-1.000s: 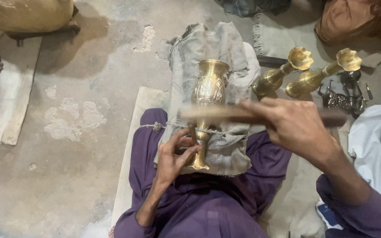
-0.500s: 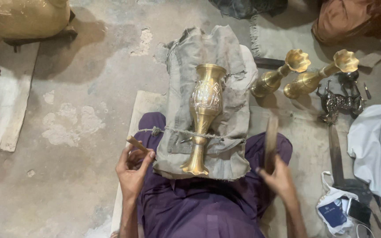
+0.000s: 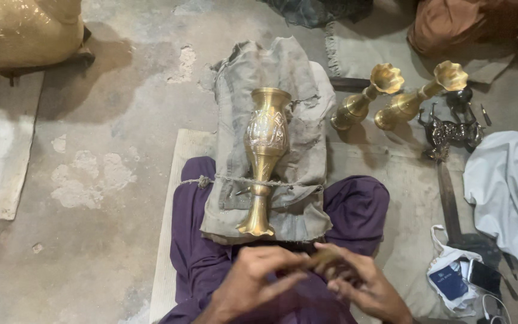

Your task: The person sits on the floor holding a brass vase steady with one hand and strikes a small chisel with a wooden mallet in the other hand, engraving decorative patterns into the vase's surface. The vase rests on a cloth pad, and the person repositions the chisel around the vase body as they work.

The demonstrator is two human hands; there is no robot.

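Hands: left hand [image 3: 253, 282] and right hand [image 3: 364, 287] are meeting together, clasping a small brown tool [image 3: 325, 261].
Brass vase [image 3: 263, 157]: lying tied by cord [image 3: 241, 180] on grey cloth [image 3: 298, 120] over the lap.

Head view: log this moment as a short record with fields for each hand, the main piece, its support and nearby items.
Left hand: low in frame over the lap, fingers meeting the right hand on a small brown object; exact grip unclear
Right hand: touching the same object
Brass vase: lying on a grey cloth pad, tied down by a cord across its stem
Nearby: two smaller brass vases, white cloth
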